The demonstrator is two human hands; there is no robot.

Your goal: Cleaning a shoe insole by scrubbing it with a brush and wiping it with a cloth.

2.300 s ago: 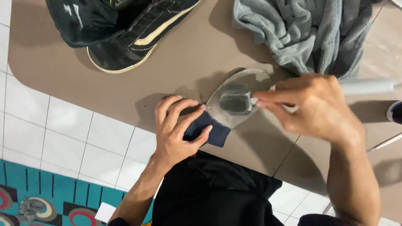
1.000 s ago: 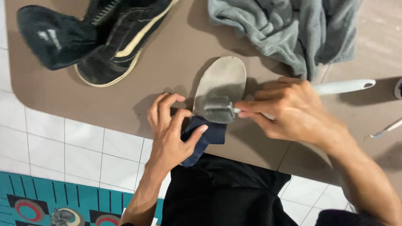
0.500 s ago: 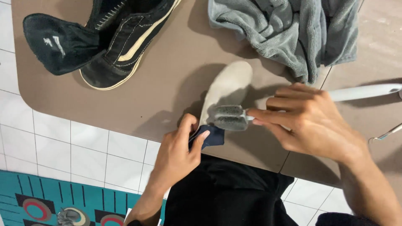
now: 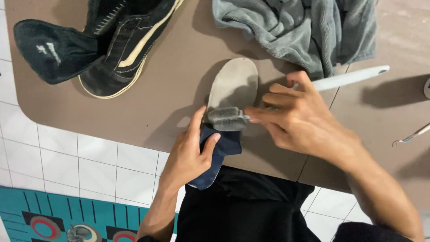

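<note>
A grey shoe insole (image 4: 235,85) with a dark blue heel end (image 4: 219,154) lies on the brown table (image 4: 179,80), its heel hanging over the near edge. My left hand (image 4: 190,154) grips the blue heel end from the left. My right hand (image 4: 300,118) holds a white-handled brush (image 4: 345,78); its grey bristle head (image 4: 226,118) presses across the middle of the insole.
A black low-top shoe (image 4: 121,49) with a cream stripe and a black sock (image 4: 49,51) lie at the far left. A crumpled grey towel (image 4: 300,27) lies behind the insole. A thin metal tool (image 4: 410,136) is at the right edge. White tiles and a patterned mat are below.
The brush head slid down the insole from its toe part toward the middle. My left hand shifted its hold on the blue heel, which now hangs further off the table edge.
</note>
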